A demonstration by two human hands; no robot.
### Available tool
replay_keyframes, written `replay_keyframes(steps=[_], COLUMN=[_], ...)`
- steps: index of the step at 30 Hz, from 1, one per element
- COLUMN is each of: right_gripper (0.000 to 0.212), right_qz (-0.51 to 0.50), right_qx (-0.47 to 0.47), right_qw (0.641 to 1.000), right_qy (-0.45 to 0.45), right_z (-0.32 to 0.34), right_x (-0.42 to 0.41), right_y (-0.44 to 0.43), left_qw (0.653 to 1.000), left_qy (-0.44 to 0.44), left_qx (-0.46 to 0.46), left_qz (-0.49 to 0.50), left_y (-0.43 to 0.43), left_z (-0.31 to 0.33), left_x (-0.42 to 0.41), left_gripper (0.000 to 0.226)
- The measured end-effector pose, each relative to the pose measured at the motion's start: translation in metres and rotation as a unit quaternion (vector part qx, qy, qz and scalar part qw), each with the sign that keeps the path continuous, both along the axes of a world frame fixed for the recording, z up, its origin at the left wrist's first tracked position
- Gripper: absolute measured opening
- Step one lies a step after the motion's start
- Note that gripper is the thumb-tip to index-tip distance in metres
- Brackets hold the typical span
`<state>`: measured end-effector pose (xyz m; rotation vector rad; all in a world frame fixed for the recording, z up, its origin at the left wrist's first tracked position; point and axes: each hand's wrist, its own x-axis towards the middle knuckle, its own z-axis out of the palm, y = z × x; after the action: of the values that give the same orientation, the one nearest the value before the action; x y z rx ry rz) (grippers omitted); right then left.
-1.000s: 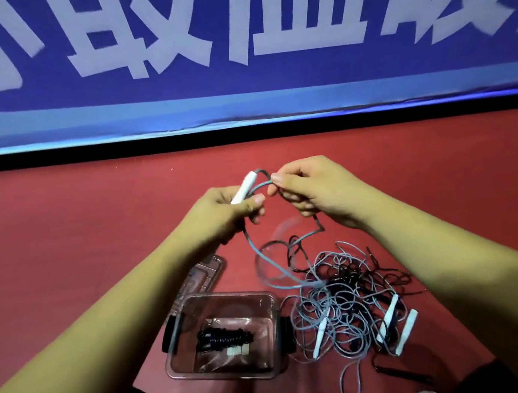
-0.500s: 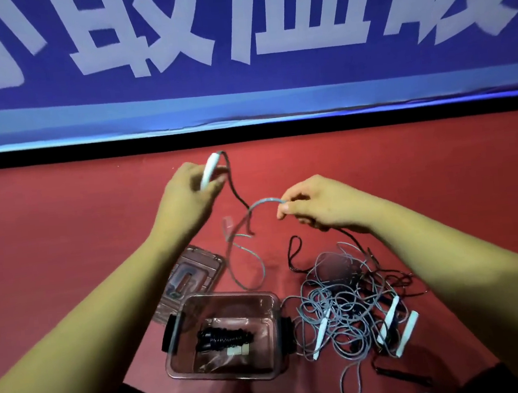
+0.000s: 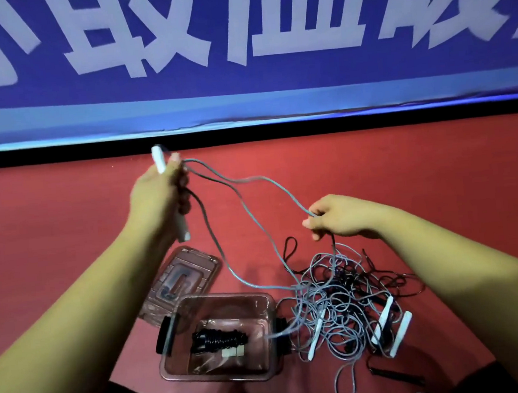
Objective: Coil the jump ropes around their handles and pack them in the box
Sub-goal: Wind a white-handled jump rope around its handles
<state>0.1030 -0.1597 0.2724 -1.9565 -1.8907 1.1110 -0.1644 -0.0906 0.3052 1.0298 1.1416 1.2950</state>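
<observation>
Left hand (image 3: 160, 195) is wrapped tight round the white handle (image 3: 158, 158), right hand (image 3: 341, 217) pinches the grey rope (image 3: 282, 188) just above the tangled pile (image 3: 339, 302) beside the clear box (image 3: 266, 299), so I'd feed it taut in neat turns to dodge snags.

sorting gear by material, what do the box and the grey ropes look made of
Box: clear, pink-tinted hard plastic by the look, glossy; the coiled black rope inside shows through its walls. Grey ropes: likely thin plastic-coated cord, smooth; they lie in springy open loops. Core not visible.
</observation>
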Motion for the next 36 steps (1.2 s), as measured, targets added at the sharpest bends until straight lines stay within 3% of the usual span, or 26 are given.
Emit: replay_keyframes(steps=[1, 3, 5, 6, 9, 12, 14, 16, 20, 21, 23, 25, 26, 29, 32, 34, 36], right_gripper=[0.026, 0.025, 0.026, 0.027, 0.028, 0.025, 0.026, 0.028, 0.028, 0.029, 0.030, 0.030, 0.031, 0.032, 0.027, 0.024, 0.022], right_qz=[-0.030, -0.075, -0.074, -0.050, 0.034, 0.055, 0.041, 0.019, -0.020, -0.026, -0.051, -0.086, -0.083, 0.007, 0.052, 0.040, 0.027], right_qx=[-0.029, -0.043, -0.007, 0.020, 0.093, 0.119, 0.126, 0.122, -0.006, -0.031, -0.040, -0.022, -0.002, 0.070, 0.101, 0.144, 0.152], right_qw=[0.996, 0.970, 0.961, 0.967, 0.979, 0.975, 0.975, 0.979, 0.994, 0.996, 0.995, 0.988, 0.987, 0.988, 0.976, 0.968, 0.969], right_qy=[0.079, 0.227, 0.266, 0.249, 0.178, 0.181, 0.176, 0.162, 0.104, 0.079, 0.073, 0.126, 0.140, 0.137, 0.184, 0.200, 0.191], right_z=[-0.004, -0.004, 0.007, 0.013, 0.034, 0.043, 0.043, 0.035, -0.002, -0.010, -0.020, -0.016, -0.011, 0.019, 0.048, 0.057, 0.051], right_x=[0.004, 0.002, -0.008, -0.016, -0.039, -0.051, -0.049, -0.038, 0.000, 0.007, 0.013, 0.007, 0.001, -0.027, -0.041, -0.036, -0.025], right_y=[-0.001, -0.002, 0.000, 0.000, -0.002, -0.002, 0.000, 0.002, 0.002, 0.000, -0.001, 0.001, 0.002, 0.003, -0.003, -0.003, -0.003], left_qw=[0.999, 0.974, 0.921, 0.914, 0.948, 0.922, 0.939, 0.974, 1.000, 1.000, 0.986, 0.941, 0.930, 0.939, 0.895, 0.904, 0.950], left_qy=[0.031, 0.213, 0.368, 0.381, 0.260, 0.217, 0.194, 0.145, -0.001, 0.013, 0.167, 0.332, 0.354, 0.268, 0.283, 0.252, 0.155], left_qx=[0.007, 0.059, 0.120, 0.137, 0.128, 0.081, 0.054, 0.033, -0.002, -0.007, 0.004, 0.049, 0.072, 0.083, 0.087, 0.057, 0.026], left_qz=[0.021, 0.047, 0.052, 0.036, -0.128, -0.310, -0.279, -0.174, 0.005, 0.025, 0.013, -0.033, -0.063, -0.199, -0.334, -0.340, -0.271], left_y=[0.005, 0.014, 0.014, 0.008, -0.021, -0.045, -0.044, -0.033, -0.001, 0.005, 0.008, 0.002, -0.004, -0.025, -0.040, -0.039, -0.031], left_z=[0.000, -0.009, -0.014, -0.013, -0.006, -0.007, -0.010, -0.010, -0.003, -0.004, -0.010, -0.014, -0.013, -0.004, -0.002, -0.007, -0.009], left_x=[-0.008, -0.021, -0.022, -0.016, 0.011, 0.032, 0.037, 0.035, 0.004, -0.006, -0.018, -0.018, -0.012, 0.011, 0.025, 0.027, 0.026], left_gripper=[0.028, 0.024, 0.022, 0.019, 0.014, 0.021, 0.024, 0.026, 0.026, 0.024, 0.012, 0.011, 0.015, 0.018, 0.010, 0.009, 0.015])
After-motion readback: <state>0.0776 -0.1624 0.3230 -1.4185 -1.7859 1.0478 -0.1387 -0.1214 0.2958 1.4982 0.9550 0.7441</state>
